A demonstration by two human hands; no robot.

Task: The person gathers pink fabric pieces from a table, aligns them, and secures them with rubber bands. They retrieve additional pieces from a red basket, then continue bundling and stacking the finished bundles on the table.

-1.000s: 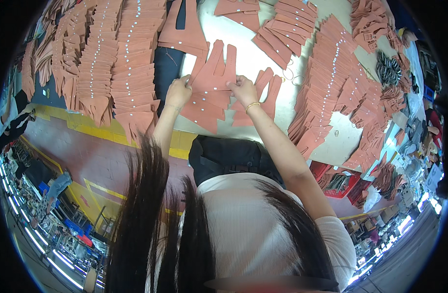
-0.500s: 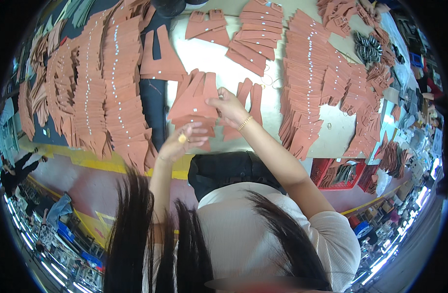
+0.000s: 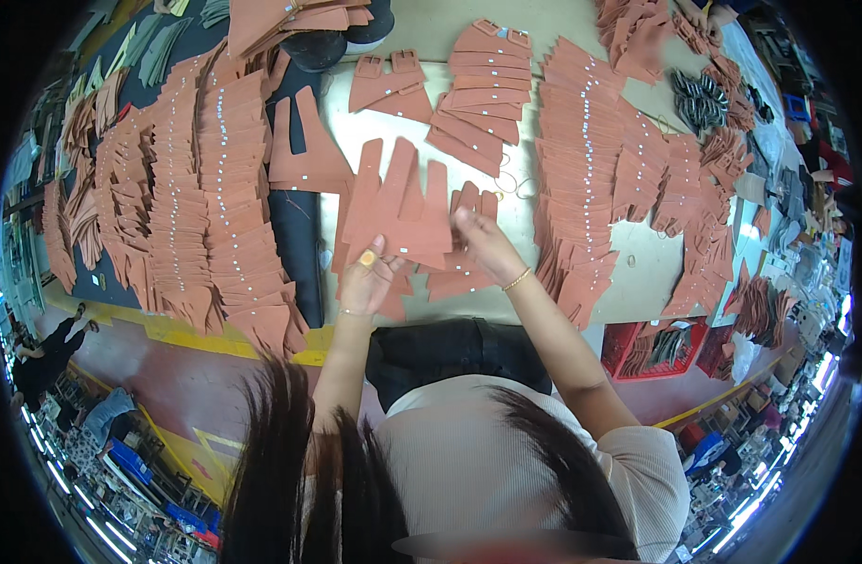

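My left hand (image 3: 372, 280) pinches the lower left edge of a flat terracotta-coloured cut piece (image 3: 407, 230), leather-like, with several upright straps and a small white sticker. Further terracotta pieces show under its lower edge. By its right edge is my right hand (image 3: 490, 249), fingers bent over another strapped terracotta piece (image 3: 447, 285) lying on the table. Whatever is between those fingers is hidden. Left of the held piece lies a forked terracotta piece (image 3: 310, 169). Farther up are pieces with covered buckles (image 3: 388, 86) and a fanned stack (image 3: 473, 117).
Long overlapping rows of stickered terracotta pieces cover the left side (image 3: 233, 188) and the right side (image 3: 574, 179) of the table. Dark round objects (image 3: 316, 49) stand at the far edge. A bundle of black buckles (image 3: 702, 99) lies far right. Below is a red crate (image 3: 658, 350).
My left hand, open before, has closed on the strapped piece. My right hand has let go of that piece's side and shifted right. A terracotta stack now shows at the top.
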